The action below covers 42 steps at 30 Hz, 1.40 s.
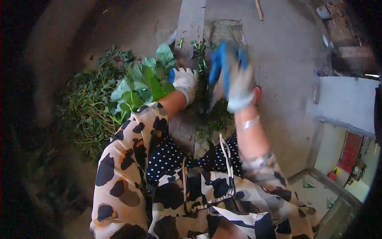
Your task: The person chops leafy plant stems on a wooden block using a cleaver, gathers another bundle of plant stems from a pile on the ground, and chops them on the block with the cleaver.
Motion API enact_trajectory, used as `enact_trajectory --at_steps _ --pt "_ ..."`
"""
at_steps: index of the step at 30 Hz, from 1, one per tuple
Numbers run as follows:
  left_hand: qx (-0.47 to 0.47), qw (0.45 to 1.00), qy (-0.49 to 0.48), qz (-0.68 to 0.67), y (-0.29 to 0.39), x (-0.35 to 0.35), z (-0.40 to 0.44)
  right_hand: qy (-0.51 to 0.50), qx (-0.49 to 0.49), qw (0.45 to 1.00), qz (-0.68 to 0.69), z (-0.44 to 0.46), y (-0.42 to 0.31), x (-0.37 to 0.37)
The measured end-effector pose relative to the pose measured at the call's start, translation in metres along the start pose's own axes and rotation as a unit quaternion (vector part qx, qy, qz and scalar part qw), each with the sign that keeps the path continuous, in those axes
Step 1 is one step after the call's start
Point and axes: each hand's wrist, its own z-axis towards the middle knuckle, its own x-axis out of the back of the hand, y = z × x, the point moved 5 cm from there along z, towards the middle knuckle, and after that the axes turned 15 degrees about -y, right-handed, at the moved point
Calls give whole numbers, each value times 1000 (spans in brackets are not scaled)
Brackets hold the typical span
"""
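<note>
My left hand [185, 83], in a white glove with blue on its palm side, is closed on broad-leaved greens [139, 81] over a wooden board [191, 20]. The leaves spread out left of it, and its fingertips are partly hidden. To the right, my right hand [234, 73], in a similar glove, is raised above the board and smeared by motion. A greyish blurred shape hangs below its blue fingers; whether the hand holds it cannot be made out. Small chopped green bits [215, 123] lie between and below the hands.
A heap of stemmy greens [89, 103] lies on the ground at the left. A stick [259, 10] is at the top. On the right stand a pale panel [346, 101] and a doorway-like opening with a red item [350, 149]. Polka-dot cloth [165, 157] covers my lap.
</note>
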Motion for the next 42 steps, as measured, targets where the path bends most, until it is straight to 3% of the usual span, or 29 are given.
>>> enact_trajectory --at_steps 1,3,5,7,9,10,11,12,13,14,15,16,18,19,20,22,24,26,27,28,29,30,34,38,40,41,42 --pt "5 1000 17 3 1 1 -5 -40 52 998 18 -39 2 -16" --pt "7 999 51 6 3 -3 -8 -36 -7 999 30 -58 23 -13" --pt "7 999 51 13 6 -7 -13 -8 -97 993 63 -18 12 2" --pt "15 997 67 18 7 -1 -17 -35 -128 989 68 62 -3 20" --pt "17 996 75 55 11 0 -18 -174 -42 971 -161 136 2 38" --pt "16 994 78 72 12 0 -19 -173 -36 971 -163 154 4 42" --pt "-13 999 33 39 9 3 -12 -196 -131 969 74 163 14 39" --pt "-16 999 34 40 7 10 -8 -205 -218 903 307 161 25 36" --pt "-14 999 -1 30 5 13 -5 -198 -138 964 -110 138 5 30" --pt "-10 999 -37 20 5 15 -5 -158 -32 847 -507 104 -17 17" --pt "-8 1000 -20 15 7 10 -3 -24 73 937 -340 68 0 32" --pt "-6 1000 -18 14 7 3 -1 8 -45 999 7 21 12 18" --pt "10 999 42 5 10 -4 0 -33 -17 999 15 -61 16 -15" --pt "4 1000 27 -9 9 -1 -3 18 -35 986 160 -69 17 -21" --pt "9 1000 24 -8 5 3 -7 16 -35 986 164 -58 15 -19" --pt "-5 999 29 -23 10 3 -12 -80 -71 993 46 -19 13 -4" --pt "-4 999 48 -12 12 -6 -11 -154 -168 974 1 71 42 39" --pt "-11 994 109 9 16 -9 -12 -200 3 964 -176 145 19 52" --pt "-20 998 56 14 14 -3 -6 -199 7 964 -177 150 2 48" --pt "-19 998 60 15 10 10 -3 -172 -116 978 12 156 -1 46" --pt "-20 1000 7 -3 6 15 0 -133 -236 942 199 147 0 37" --pt "-22 999 -45 -22 6 16 1 -131 -236 943 194 133 -4 29" --pt "-14 997 2 -78 5 10 -1 5 -74 991 108 21 -15 5" --pt "-23 994 24 -107 3 9 -6 -51 -70 996 5 -96 31 -20" --pt "-47 992 44 -106 -1 13 -8 -114 -182 937 276 -97 37 -10" --pt "-61 992 47 -104 -2 14 -8 -193 -127 958 170 -71 -3 -7" --pt "-62 992 47 -103 -4 16 -6 -155 -95 980 -76 -53 0 13"
